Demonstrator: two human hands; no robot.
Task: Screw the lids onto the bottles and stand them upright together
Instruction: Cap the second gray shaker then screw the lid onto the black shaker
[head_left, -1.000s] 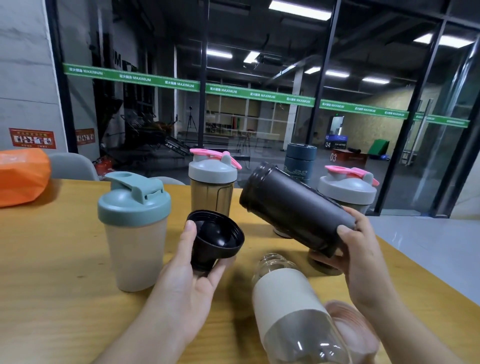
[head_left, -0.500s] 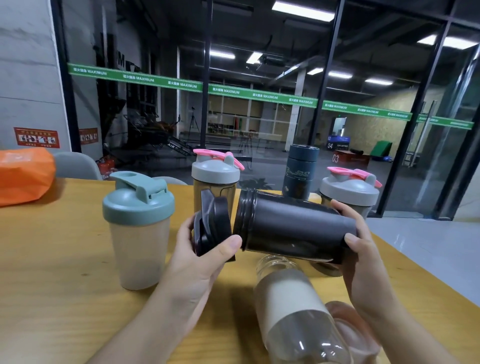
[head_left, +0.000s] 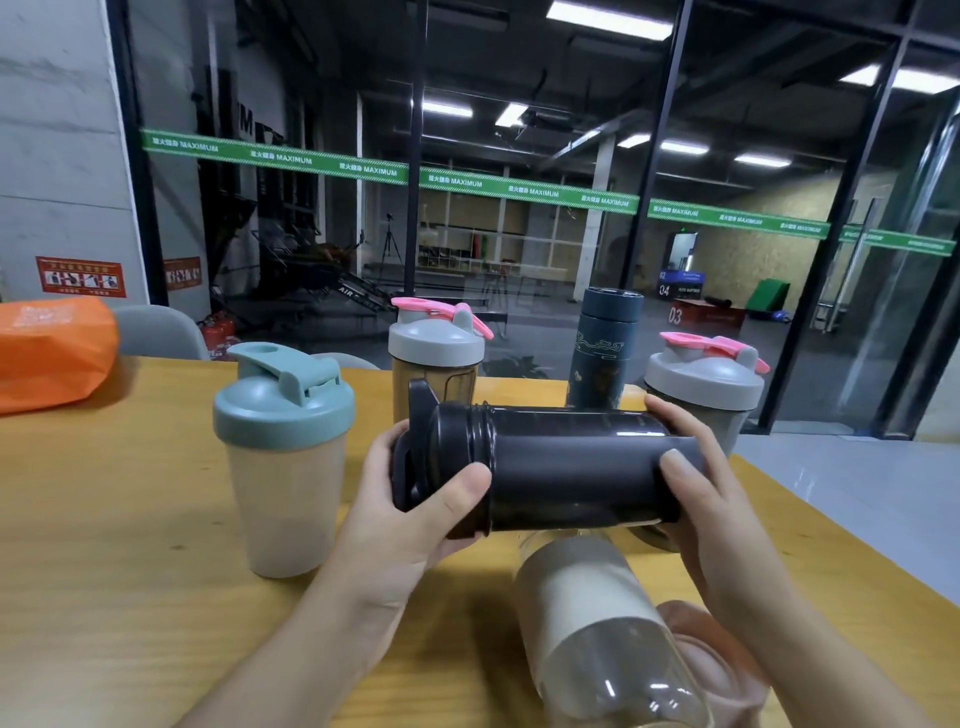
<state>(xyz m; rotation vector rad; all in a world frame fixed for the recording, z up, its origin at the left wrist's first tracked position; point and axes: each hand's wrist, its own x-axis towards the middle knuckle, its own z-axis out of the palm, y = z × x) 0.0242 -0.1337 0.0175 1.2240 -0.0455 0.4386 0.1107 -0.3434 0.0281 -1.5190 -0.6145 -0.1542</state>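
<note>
I hold a black bottle (head_left: 576, 467) level above the wooden table (head_left: 104, 519). My right hand (head_left: 696, 499) grips its base end. My left hand (head_left: 410, 514) grips the black lid (head_left: 431, 457), which sits against the bottle's threaded mouth. Upright with lids on stand a teal-lidded shaker (head_left: 283, 457), a pink-and-grey-lidded amber shaker (head_left: 436, 353), a dark blue flask (head_left: 605, 348) and a second pink-and-grey-lidded shaker (head_left: 706, 384). A clear bottle with a beige sleeve (head_left: 592, 618) lies on its side below my hands, with no lid on it.
An orange bag (head_left: 52, 348) lies at the table's far left. A pinkish translucent piece (head_left: 711, 660) rests beside the lying bottle. The table's right edge runs diagonally near my right forearm. A glass wall stands behind the table.
The black bottle swung from tilted to level. My left hand turned the lid on edge and brought it onto the bottle's mouth.
</note>
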